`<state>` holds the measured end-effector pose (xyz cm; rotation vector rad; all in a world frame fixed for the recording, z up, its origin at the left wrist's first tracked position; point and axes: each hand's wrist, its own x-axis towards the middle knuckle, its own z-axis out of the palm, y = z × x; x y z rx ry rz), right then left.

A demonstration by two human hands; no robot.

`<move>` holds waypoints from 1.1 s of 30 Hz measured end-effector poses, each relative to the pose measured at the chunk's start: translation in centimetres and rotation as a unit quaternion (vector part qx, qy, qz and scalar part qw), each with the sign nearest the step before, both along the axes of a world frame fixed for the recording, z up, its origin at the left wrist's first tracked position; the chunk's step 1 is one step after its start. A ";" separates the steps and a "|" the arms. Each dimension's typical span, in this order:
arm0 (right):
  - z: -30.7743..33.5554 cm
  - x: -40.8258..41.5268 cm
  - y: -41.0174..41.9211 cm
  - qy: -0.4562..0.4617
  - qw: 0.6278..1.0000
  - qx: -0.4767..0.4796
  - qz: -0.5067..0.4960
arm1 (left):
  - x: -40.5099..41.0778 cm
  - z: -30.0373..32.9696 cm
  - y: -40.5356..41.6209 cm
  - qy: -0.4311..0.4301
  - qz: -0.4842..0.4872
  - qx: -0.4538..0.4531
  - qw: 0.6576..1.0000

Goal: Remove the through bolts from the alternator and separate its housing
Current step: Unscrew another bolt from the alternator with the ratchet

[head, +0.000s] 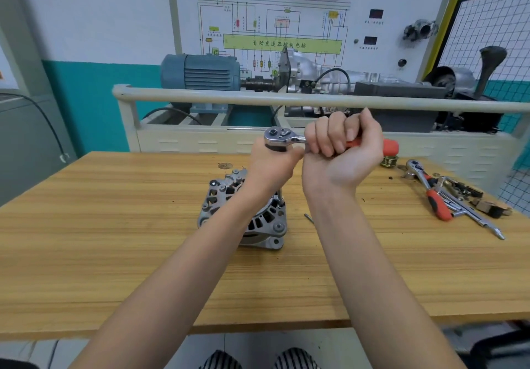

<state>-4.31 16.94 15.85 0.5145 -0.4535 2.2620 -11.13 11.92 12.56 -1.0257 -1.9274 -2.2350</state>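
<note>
Right hand (342, 153) is the main grip: its fingers curl tightly around the red handle of a ratchet wrench (289, 137). Left hand (272, 165) wraps the shaft just below the chrome ratchet head, steadying it. That shaft runs down to the alternator (243, 211), which stands on the wooden surface (114, 225) just beneath the hands. Loosening a through bolt appears to be the current step. Next calls for swinging the handle while keeping the shaft vertical. Spare tools (447, 199) lie far right.
</note>
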 end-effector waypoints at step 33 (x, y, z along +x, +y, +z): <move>2.7 -2.3 5.3 -0.117 0.944 0.043 0.304 | -0.5 0.7 -1.1 0.066 -0.172 -0.143 0.972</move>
